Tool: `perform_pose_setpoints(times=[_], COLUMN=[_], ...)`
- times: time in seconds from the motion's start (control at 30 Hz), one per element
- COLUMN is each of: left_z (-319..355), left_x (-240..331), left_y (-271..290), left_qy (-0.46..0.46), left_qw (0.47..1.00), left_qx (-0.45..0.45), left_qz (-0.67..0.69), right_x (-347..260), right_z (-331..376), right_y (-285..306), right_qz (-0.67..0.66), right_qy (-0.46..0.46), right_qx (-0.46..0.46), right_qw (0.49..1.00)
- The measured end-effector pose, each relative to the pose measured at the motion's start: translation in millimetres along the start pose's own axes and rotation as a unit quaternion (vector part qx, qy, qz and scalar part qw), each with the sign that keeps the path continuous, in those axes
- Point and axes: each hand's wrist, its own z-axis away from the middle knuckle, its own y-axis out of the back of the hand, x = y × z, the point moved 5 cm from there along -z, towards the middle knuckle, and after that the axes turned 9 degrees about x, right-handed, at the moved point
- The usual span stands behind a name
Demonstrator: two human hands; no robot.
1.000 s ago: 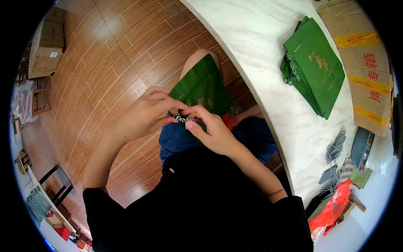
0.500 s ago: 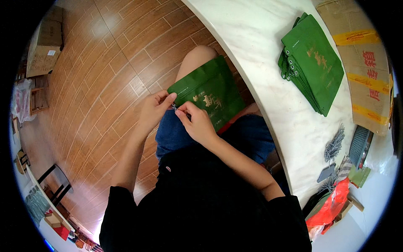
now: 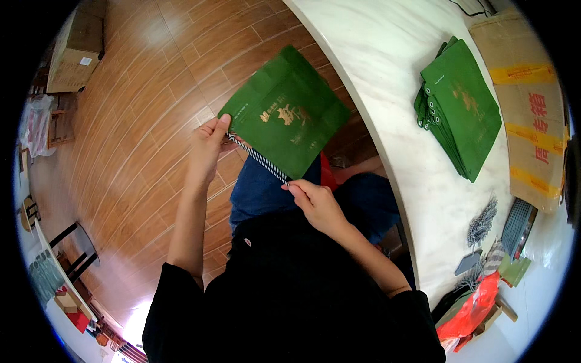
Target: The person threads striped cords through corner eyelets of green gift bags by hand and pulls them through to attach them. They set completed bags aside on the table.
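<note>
A flat green bag point(image 3: 290, 118) with gold print is held up above my lap, tilted so one corner points away. My left hand point(image 3: 207, 145) pinches its left corner between thumb and fingers. A black-and-white striped cord point(image 3: 261, 160) runs taut from that corner along the bag's near edge. Its other end is gripped by my right hand point(image 3: 319, 204), just below the bag's near corner. Whether the cord passes through a hole is hidden by my left fingers.
On the white marble table point(image 3: 387, 78) at right lies a stack of green bags point(image 3: 463, 112) with metal eyelets. Nearer are a bundle of striped cords point(image 3: 481, 222), a grey flat object point(image 3: 468, 262) and a red plastic bag point(image 3: 478, 305). A taped carton point(image 3: 526, 109) stands beyond.
My right hand has moved away from my left, toward me and to the right, drawing the cord out into a long taut line. The bag has risen and turned slightly.
</note>
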Motion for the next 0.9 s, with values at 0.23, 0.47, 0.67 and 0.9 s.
perform_pose_setpoints(times=[0.23, 0.47, 0.67, 0.9], left_z=[-2, -1, 3, -1], left_x=[9, 9, 16, 10], left_y=[25, 22, 16, 18], left_qy=[-0.015, -0.028, -0.051, -0.079], left_qw=[1.0, 0.999, 0.997, 0.995], left_qx=[0.018, 0.015, 0.021, 0.039], left_qz=[-0.02, -0.028, -0.045, -0.04], right_x=[12, -33, -23, -15], right_z=[-1, -30, -41, -31], right_y=[27, 4, -38, -33], right_qz=[-0.011, 0.151, 0.288, 0.247], right_qy=[-0.078, 0.176, 0.29, 0.258], right_qx=[0.023, 0.132, 0.114, 0.036], right_qw=[0.997, 0.964, 0.906, 0.933])
